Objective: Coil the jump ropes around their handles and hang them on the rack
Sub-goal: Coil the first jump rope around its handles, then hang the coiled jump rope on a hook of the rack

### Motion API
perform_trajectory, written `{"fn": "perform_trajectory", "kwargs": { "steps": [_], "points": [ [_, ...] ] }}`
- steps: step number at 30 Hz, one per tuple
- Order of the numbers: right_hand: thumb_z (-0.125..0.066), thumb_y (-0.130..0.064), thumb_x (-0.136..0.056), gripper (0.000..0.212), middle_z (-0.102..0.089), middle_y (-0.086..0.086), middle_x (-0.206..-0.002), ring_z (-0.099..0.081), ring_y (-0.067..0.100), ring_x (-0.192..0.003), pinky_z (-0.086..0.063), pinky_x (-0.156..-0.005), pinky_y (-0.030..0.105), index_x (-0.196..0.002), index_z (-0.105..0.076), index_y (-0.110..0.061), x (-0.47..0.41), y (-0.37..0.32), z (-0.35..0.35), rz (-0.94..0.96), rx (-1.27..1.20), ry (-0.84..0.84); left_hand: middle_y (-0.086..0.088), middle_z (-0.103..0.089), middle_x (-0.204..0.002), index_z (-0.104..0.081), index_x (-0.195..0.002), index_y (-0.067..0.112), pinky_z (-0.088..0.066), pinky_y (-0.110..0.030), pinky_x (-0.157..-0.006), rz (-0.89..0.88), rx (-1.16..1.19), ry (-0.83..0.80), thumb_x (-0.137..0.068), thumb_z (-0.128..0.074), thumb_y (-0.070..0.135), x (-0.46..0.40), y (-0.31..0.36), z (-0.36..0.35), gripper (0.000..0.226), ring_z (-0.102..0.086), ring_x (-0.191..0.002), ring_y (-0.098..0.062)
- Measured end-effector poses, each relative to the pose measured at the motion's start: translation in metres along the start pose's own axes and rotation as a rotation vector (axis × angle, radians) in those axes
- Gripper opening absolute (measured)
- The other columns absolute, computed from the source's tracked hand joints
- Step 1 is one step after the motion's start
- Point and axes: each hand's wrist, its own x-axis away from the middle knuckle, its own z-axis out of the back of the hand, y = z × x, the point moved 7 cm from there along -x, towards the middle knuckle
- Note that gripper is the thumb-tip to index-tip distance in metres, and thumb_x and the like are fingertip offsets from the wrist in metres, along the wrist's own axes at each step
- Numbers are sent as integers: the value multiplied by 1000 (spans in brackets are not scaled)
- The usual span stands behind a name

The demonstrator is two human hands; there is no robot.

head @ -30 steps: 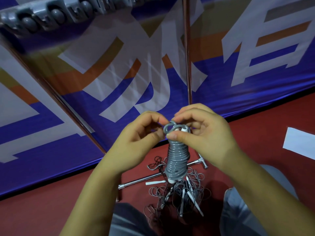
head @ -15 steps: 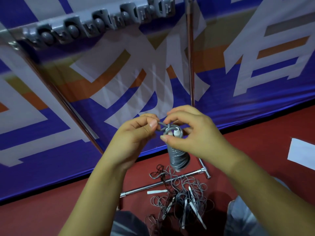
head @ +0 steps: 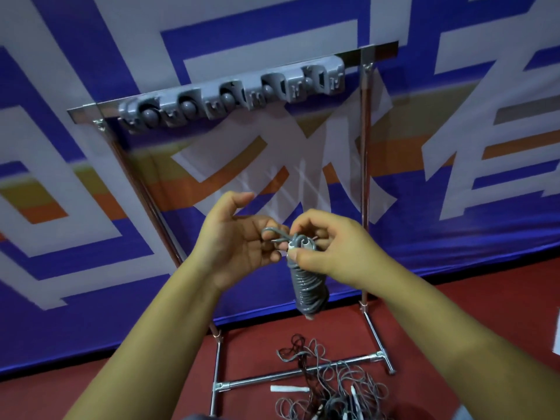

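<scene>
Right hand (head: 328, 247) pinching top of coiled gray jump rope (head: 309, 286); left hand (head: 236, 241), fingers curled, gripping its loose loop (head: 272, 233), below rack (head: 233, 92).

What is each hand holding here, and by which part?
The right hand grips the coiled jump rope at its top end, by the white handle tips. The left hand pinches the loose grey loop beside them.

open gap between rack uprights (head: 365, 165), tangled ropes (head: 330, 386) on floor
</scene>
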Motion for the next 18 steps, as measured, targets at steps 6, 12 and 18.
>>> {"fn": "perform_trajectory", "kwargs": {
  "steps": [6,12,18],
  "points": [
    [-70,0,-80,18,-70,10,-81,-68,23,-79,-57,-68,32,-85,-63,-16,-36,-16,-14,7,-153,-2,-10,-61,-72,-62,-61,7,-54,-26,-61,-154,-28,-4,-66,-57,8,8,37,18,7,-63,-63,-17],
    [-68,0,-82,18,-64,1,-84,-66,13,-78,-58,-66,32,-92,-64,-14,-96,-43,-55,52,-284,-94,-5,-68,-76,-59,-82,6,-54,-23,-66,-428,-260,209,-73,-67,3,23,97,73,12,-63,-71,-16],
    [-74,-10,-79,20,-63,-2,-79,-62,16,-79,-56,-76,39,-85,-64,-26,-168,-60,-109,103,-90,-110,-15,-67,-78,-64,-86,1,-55,-33,-73,-605,-423,563,-83,-61,-6,41,152,136,9,-62,-76,-27]
  ]
}}
